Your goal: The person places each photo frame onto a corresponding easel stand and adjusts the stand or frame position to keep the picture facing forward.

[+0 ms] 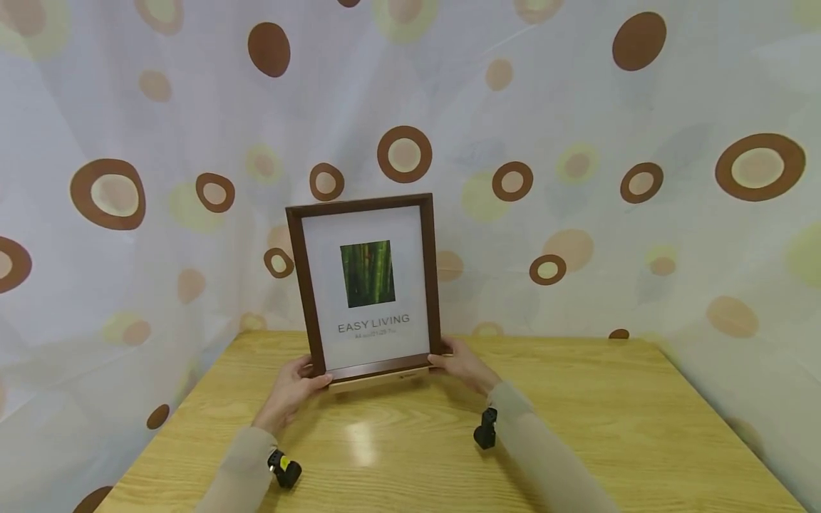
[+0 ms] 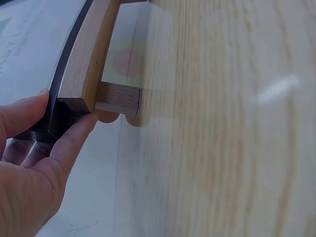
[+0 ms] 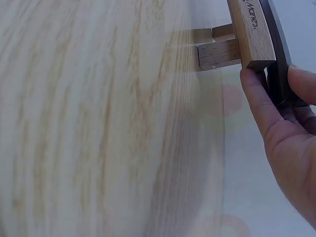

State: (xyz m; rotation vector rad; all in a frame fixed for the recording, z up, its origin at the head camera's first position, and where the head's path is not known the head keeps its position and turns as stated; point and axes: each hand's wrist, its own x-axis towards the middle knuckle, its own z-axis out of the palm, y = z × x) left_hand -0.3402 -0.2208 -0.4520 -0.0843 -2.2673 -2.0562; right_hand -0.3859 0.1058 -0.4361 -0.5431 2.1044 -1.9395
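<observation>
A dark brown picture frame (image 1: 433, 285) with a white mat, a green bamboo picture and the words EASY LIVING stands tilted slightly at the middle of the table. Beneath its lower edge runs a pale wooden stand (image 2: 81, 74), whose short leg reaches the tabletop in both wrist views. My left hand (image 1: 291, 392) grips the lower left corner, thumb on the front face and fingers behind and under. At the lower right corner my right hand (image 1: 465, 365) holds the frame the same way, one fingertip touching the end of the stand's bar (image 3: 254, 34).
The glossy wooden table (image 1: 609, 427) extends to both sides and toward me. Directly behind it hangs a white curtain (image 1: 577, 92) with brown, peach and yellow-green circles. Small black cameras are strapped to both wrists over beige sleeves (image 1: 539, 442).
</observation>
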